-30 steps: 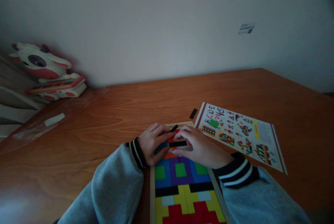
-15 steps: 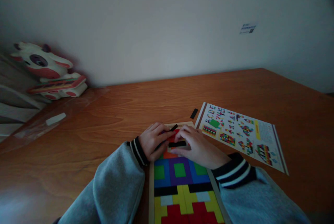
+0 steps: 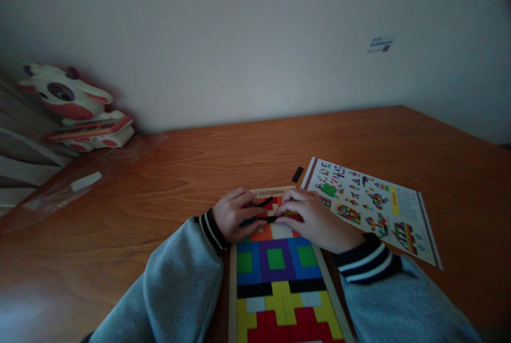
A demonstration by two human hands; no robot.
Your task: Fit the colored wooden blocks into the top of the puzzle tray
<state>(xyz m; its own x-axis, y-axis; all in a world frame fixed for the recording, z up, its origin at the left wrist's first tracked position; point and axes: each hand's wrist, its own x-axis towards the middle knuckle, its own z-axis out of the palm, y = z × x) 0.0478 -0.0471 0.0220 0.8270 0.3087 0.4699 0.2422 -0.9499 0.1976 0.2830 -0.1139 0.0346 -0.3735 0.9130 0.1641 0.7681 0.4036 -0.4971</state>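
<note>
A wooden tray (image 3: 233, 300) filled with coloured block pieces lies in front of me. At its far part, my left hand (image 3: 238, 214) has a slim black piece (image 3: 265, 202) pinched in its fingers, tilted upward. A second black piece (image 3: 268, 219) spans the gap between both hands, its ends at the fingertips. My right hand (image 3: 311, 218) is closed around the right end of that second piece, over the tray's right side. Red, white and orange pieces show between and below the hands. Nearer to me are purple and blue frames with green squares.
A printed pattern sheet (image 3: 375, 204) lies right of the tray with a green piece (image 3: 329, 189) on it. One black piece (image 3: 297, 174) rests beyond the tray. A cow toy (image 3: 88, 114) and a white strip (image 3: 85, 181) are at the left.
My right hand has shifted slightly right, uncovering white and red pieces in the tray. The black piece between the hands now sits slightly higher. My left hand has barely moved.
</note>
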